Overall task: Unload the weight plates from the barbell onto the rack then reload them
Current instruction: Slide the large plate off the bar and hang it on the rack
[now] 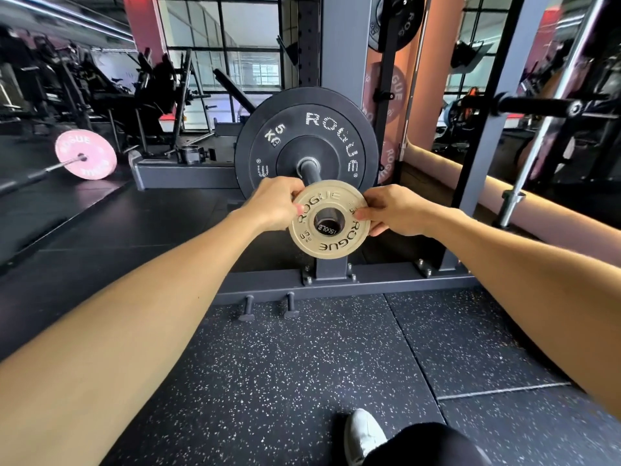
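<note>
Standing on speckled rubber floor (285, 364), white shoe (364, 435) at bottom edge. Left hand (274, 205) and right hand (391, 213) pinching opposite rims of small tan plate (329, 243), marked 0.5 kg, held upright with bore at tip of barbell sleeve (309, 171). Behind it, black 5 kg plate (309, 129) loaded on sleeve. Beyond: grey rack upright (342, 45), pink plate (85, 154) far left.

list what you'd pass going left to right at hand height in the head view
pink plate → left hand → small tan plate → right hand → steel bar end
</note>
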Tool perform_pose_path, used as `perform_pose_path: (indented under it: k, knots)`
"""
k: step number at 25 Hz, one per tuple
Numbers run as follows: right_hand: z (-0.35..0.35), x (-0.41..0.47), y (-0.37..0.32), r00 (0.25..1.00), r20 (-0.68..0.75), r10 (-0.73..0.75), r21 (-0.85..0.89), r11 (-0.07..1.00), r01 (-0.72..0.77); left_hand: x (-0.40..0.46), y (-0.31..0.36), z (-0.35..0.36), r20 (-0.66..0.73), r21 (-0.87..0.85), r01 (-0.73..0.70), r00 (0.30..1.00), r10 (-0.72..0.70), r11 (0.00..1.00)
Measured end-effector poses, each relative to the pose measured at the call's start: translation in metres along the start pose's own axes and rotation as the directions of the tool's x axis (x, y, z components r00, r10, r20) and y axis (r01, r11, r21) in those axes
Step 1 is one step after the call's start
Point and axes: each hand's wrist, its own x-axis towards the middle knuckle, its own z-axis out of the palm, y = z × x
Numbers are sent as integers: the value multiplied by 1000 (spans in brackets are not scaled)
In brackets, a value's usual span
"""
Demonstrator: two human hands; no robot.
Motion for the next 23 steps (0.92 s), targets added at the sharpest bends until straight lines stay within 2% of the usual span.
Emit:
perform_pose_path:
  k: [6, 12, 18, 23]
  knots:
    - [-49, 32, -43, 997, 11, -74, 64, 995, 73, 39, 24, -56, -48, -37, -6, 999, 4, 999]
    - [-107, 94, -70, 989, -13, -145, 45, 988, 145, 116, 40, -95, -131, -93, -10, 991, -2, 996]
    - [-176, 190, -90, 982, -36, -184, 93, 978, 187, 214, 62, -145, -232, 42, 4, 973, 6, 999]
    - [-278, 273, -166, 982, -22, -185, 133, 973, 186, 310, 115, -241, -302, 123, 47, 953, -8, 991]
